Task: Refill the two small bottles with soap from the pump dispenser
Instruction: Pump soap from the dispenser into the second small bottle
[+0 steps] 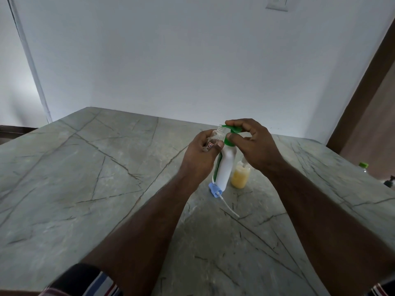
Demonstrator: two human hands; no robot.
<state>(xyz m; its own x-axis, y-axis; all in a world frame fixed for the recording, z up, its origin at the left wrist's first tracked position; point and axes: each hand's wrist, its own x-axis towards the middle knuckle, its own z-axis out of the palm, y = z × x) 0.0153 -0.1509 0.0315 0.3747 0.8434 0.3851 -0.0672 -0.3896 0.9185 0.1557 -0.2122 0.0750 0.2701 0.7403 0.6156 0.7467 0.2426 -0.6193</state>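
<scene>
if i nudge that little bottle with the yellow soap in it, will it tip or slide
The small bottle of yellow soap looks squat and over half full, so it would probably slide on the smooth stone table rather than tip. It has no cap, so a hard knock might spill some. It stands close beside the pump dispenser, which could block it.

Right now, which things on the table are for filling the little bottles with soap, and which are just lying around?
For the job:
- white pump dispenser, green pump top
- clear small bottle in the left hand
- small bottle of yellow soap
- blue spray cap

Just lying about:
- green-capped bottle at the table's right edge
- dark object beside it
</scene>
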